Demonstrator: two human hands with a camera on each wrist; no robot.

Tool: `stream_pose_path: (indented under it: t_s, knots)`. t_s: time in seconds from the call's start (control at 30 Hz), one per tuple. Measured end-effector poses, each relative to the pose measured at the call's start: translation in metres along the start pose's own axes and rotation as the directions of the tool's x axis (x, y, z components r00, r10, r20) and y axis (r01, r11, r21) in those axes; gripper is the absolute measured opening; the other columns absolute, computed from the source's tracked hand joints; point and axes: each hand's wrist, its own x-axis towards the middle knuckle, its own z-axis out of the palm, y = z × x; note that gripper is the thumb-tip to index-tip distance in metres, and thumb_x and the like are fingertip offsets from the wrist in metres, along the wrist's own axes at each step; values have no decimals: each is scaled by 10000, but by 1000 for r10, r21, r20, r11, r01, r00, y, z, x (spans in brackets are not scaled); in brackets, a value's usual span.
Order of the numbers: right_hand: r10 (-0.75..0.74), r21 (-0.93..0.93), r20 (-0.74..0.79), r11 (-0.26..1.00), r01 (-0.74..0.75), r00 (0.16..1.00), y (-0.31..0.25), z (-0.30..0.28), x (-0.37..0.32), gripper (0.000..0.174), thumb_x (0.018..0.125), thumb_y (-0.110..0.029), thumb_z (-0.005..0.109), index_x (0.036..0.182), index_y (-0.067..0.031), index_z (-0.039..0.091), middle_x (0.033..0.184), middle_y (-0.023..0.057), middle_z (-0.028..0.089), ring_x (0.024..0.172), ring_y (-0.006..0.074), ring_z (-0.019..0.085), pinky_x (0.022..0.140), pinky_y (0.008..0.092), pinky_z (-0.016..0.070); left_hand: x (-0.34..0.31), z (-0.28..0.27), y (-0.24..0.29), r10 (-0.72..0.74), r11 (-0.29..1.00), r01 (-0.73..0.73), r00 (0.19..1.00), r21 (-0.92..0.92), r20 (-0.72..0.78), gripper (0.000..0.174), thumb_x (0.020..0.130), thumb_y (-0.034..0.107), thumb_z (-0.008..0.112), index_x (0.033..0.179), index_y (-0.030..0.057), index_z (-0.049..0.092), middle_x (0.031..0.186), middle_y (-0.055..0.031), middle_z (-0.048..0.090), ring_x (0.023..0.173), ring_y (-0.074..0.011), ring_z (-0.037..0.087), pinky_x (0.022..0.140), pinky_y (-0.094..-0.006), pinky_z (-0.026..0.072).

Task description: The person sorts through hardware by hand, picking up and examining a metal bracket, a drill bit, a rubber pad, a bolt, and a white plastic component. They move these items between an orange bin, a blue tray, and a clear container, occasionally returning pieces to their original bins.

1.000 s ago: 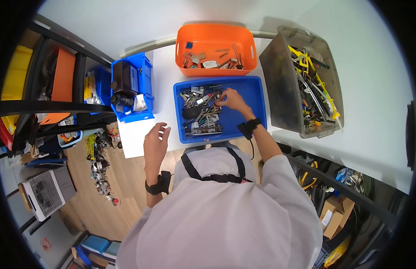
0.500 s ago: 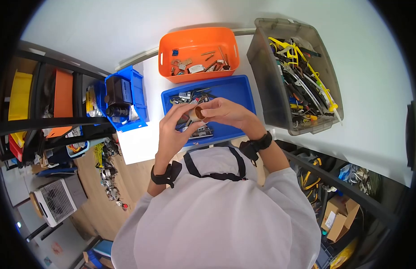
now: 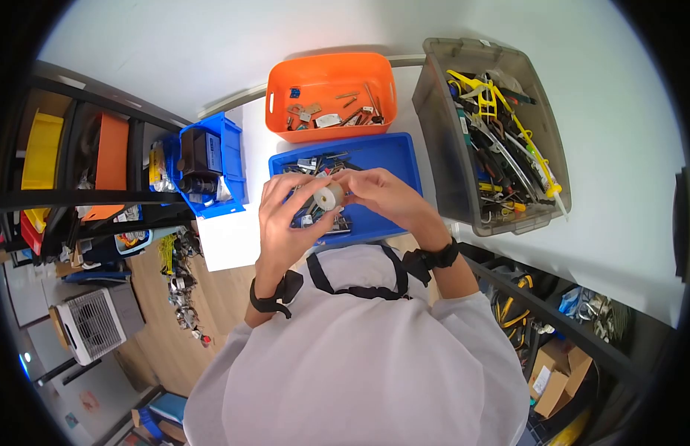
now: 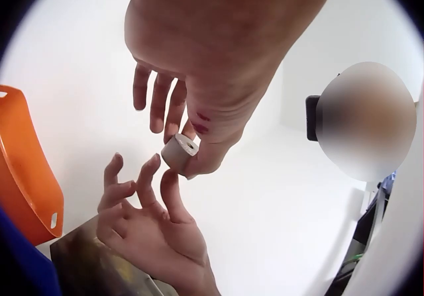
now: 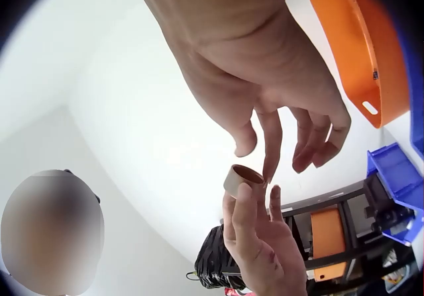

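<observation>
**Pale cylinder [image 3: 326, 195] pinched in the left hand [image 3: 285, 219] above the blue tray [image 3: 404, 160]**

The left thumb grips one side of the pale cylinder and bent fingers the other, a narrow hold that keeps it clear of everything below. It hangs over the left half of the blue tray. The head view shows its flat, whitish end with a small hole in the middle; the right wrist view shows the other end, hollow and brown inside.

The right hand [image 3: 393, 201] is just beside it, fingers spread and loosely bent, thumb apart from the index finger. One fingertip lies close to the cylinder's hollow rim; whether it touches cannot be told. A black band is worn on each wrist.

The blue tray sits at the near edge of the white table [image 3: 230, 238], with small metal parts [image 3: 309, 163] gathered towards its left edge. Behind it, along the table's far edge, stands an orange bin [image 3: 326, 78] with a few loose pieces in its bottom. A grey bin [image 3: 445, 141] of tools, several of them yellow, is to the right of the tray. At the table's left edge, a blue bin [image 3: 233, 160] holds a dark container [image 3: 202, 152].
</observation>
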Motion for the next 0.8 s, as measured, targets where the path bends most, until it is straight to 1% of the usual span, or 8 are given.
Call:
stream_pose_path:
  t_s: [0.07,0.2,0.3,0.37,0.47,0.6,0.7,0.8]
  knots:
    - [-105,-62,73,992,110,992,3,-1,-2,351,989,-261,670,1200,17,704,1252,61,639,1090,143,595,969,311,465,0,0,4,-15,1000,15,1000,7,0,529,600,50,876,1110,94,743,1031,-57,683,966,-261,633,865,-387,482]
    - [-117,-165,97,977,132,988,-6,10,-4,341,1005,-257,648,1182,28,709,1315,63,602,1117,156,590,973,319,462,-1,2,7,-26,1000,26,1000,-6,-1,547,602,1,864,1129,65,734,1057,-85,692,971,-263,644,874,-374,501]
    - [-118,-75,96,989,125,988,-4,13,-1,320,1014,-239,631,1181,23,710,1315,62,597,1136,163,591,996,328,469,-1,4,4,-31,997,28,998,-71,-46,585,606,-5,863,1167,55,710,1050,-89,709,973,-258,644,891,-376,501]
    - [-44,20,88,999,43,995,-5,17,-1,363,1028,-209,577,1240,74,659,1358,74,561,1215,200,549,1074,358,422,-3,3,1,-48,994,43,998,-100,-51,613,612,-10,863,1197,53,688,1046,-94,716,980,-250,645,905,-378,498]
    - [-28,10,96,1000,28,995,-2,17,0,366,1050,-195,524,1259,81,642,1367,84,570,1206,203,563,1070,366,433,-8,4,-4,-84,986,74,994,-151,-64,651,627,-20,861,1238,48,646,1038,-96,726,992,-233,646,930,-385,491]
    - [-53,30,145,998,49,988,4,15,5,380,1057,-215,521,1253,87,641,1358,99,584,1197,206,575,1068,369,443,-13,5,-7,-155,964,132,984,-232,-84,661,645,-36,855,1253,32,602,1051,-95,727,1027,-219,643,983,-398,475]
    - [-46,77,125,996,36,991,3,18,6,343,1058,-252,547,1161,34,707,1322,63,584,1174,171,580,1039,345,479,-17,7,-13,-162,956,130,981,-265,-104,652,657,-45,850,1250,17,585,1065,-101,724,1053,-223,656,1015,-400,475]
    - [-29,72,126,997,20,992,2,20,7,361,1067,-269,530,1180,29,699,1297,65,605,1171,163,580,1036,344,482,-17,9,-15,-192,944,142,970,-299,-147,615,647,43,907,1199,59,637,1072,-82,733,1036,-226,678,925,-359,541]
